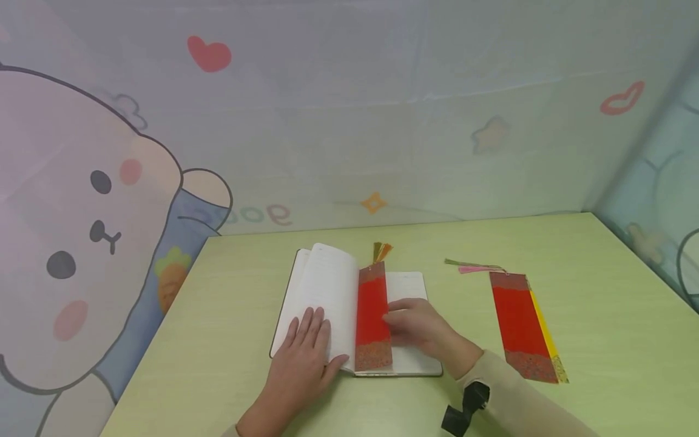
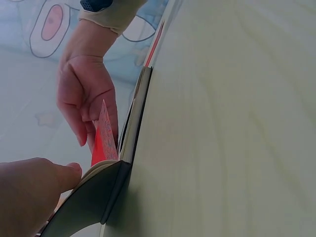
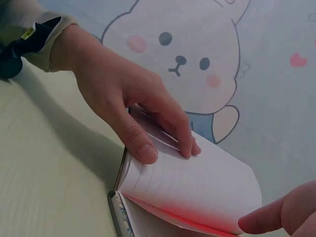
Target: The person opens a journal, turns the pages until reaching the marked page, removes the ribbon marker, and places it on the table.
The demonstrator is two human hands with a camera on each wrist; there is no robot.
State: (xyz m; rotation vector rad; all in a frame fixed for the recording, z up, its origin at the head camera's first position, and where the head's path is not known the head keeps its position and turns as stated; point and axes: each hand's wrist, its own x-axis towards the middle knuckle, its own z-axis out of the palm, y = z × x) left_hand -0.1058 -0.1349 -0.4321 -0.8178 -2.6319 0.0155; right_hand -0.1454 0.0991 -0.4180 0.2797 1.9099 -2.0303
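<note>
A notebook lies spread on the table, its left leaves lifted in a curve. My left hand rests on the left page, fingers straight and thumb near the gutter. A red bookmark with patterned ends stands in the fold, its orange and olive tassels beyond the top edge. My right hand pinches the bookmark's right edge, thumb tip over its front. In the left wrist view, the bookmark rises upright from the pages. The right wrist view shows my left hand on the lined page.
On the table to the right lies another red bookmark, overlapping a yellow one, with green and pink tassels. A printed cloth with a cartoon animal hangs behind the table.
</note>
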